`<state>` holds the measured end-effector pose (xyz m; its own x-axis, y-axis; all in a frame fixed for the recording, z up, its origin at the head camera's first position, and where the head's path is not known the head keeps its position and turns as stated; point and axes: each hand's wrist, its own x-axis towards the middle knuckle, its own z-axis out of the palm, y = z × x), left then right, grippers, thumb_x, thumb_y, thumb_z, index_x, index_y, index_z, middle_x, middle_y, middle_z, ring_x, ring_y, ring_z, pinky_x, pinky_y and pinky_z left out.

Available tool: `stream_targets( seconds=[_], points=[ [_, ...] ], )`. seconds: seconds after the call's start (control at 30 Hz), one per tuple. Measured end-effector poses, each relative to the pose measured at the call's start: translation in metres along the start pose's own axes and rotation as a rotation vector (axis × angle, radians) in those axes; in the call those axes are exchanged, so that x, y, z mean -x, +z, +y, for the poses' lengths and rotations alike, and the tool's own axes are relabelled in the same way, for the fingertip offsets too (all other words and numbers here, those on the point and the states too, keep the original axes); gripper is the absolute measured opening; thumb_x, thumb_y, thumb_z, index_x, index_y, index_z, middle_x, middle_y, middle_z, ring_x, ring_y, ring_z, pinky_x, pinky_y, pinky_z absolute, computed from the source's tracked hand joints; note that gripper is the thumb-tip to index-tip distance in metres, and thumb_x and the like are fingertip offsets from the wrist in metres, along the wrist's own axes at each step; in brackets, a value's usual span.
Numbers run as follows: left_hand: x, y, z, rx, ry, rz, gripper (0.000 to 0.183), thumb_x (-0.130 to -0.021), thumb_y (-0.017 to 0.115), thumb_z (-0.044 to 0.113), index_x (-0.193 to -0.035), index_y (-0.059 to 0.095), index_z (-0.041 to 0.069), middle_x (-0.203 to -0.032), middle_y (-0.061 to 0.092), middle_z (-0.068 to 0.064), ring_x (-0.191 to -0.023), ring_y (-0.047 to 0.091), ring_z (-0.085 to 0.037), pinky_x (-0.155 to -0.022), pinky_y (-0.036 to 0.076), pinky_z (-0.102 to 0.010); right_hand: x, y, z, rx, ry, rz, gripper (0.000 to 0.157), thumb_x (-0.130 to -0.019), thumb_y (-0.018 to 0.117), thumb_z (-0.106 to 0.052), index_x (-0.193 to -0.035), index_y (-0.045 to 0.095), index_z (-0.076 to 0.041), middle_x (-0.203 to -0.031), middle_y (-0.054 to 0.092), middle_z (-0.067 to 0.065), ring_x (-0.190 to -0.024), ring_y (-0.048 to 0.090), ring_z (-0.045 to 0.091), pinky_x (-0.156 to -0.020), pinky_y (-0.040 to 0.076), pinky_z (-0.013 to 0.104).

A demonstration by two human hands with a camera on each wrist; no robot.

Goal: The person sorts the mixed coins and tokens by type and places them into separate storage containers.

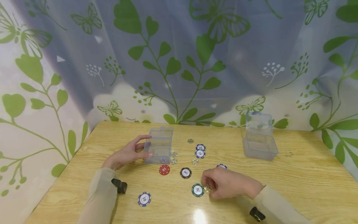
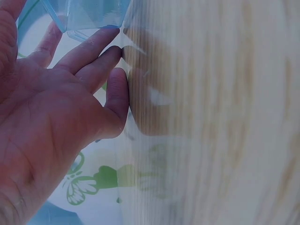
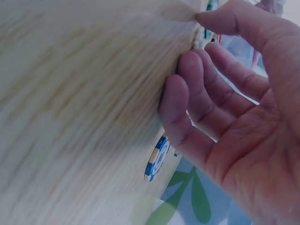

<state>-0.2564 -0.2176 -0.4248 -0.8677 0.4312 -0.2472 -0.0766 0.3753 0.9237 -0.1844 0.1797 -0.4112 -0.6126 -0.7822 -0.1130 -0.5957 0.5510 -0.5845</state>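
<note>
My left hand (image 1: 127, 155) holds a clear plastic box (image 1: 158, 147) by its left side, thumb and a finger reaching onto it; its lid is folded back. In the left wrist view, fingertips meet the bluish box (image 2: 93, 14) beside the tabletop. My right hand (image 1: 230, 183) is low over the table, thumb and bent fingers apart around a gold coin (image 1: 207, 188). The right wrist view shows these fingertips (image 3: 190, 63) at the wood. A green 20 chip (image 1: 198, 190) lies flat just left of the coin. Beyond the knuckles, a blue chip (image 1: 222, 166) is partly hidden.
A second clear box (image 1: 260, 146) stands open at the back right. Between the boxes lie a black chip (image 1: 185, 172), a red chip (image 1: 164, 170), overlapping blue chips (image 1: 200, 153) and several coins (image 1: 195, 161). Another blue chip (image 1: 144, 199) is at the front left. A patterned curtain (image 1: 179, 62) hangs behind.
</note>
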Motion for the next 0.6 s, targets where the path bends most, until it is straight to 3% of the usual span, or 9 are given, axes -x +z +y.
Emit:
stream_targets(
  seconds=[0.23,0.6],
  points=[
    [-0.001,0.0,0.0,-0.003,-0.01,0.012,0.08,-0.094,0.077,0.029,-0.159,0.029,0.029,-0.17,0.021,-0.02,-0.158,0.021,-0.038,-0.12,0.023,-0.07,-0.002,-0.001,0.006,-0.027,0.031,0.011,0.023,-0.084,0.076,-0.008,-0.105,0.071,-0.013,-0.077,0.06,-0.015,-0.069,0.052,-0.005,-0.07,0.051,0.018],
    [0.0,0.0,0.0,-0.016,0.003,0.007,0.081,-0.095,0.075,0.027,-0.16,0.027,0.026,-0.169,0.021,-0.023,-0.157,0.02,-0.041,-0.119,0.025,-0.07,-0.008,-0.003,0.009,-0.045,0.059,-0.001,0.016,-0.085,0.082,-0.014,-0.096,0.07,-0.015,-0.075,0.06,-0.013,-0.068,0.051,-0.004,-0.066,0.049,0.019]
  ],
)
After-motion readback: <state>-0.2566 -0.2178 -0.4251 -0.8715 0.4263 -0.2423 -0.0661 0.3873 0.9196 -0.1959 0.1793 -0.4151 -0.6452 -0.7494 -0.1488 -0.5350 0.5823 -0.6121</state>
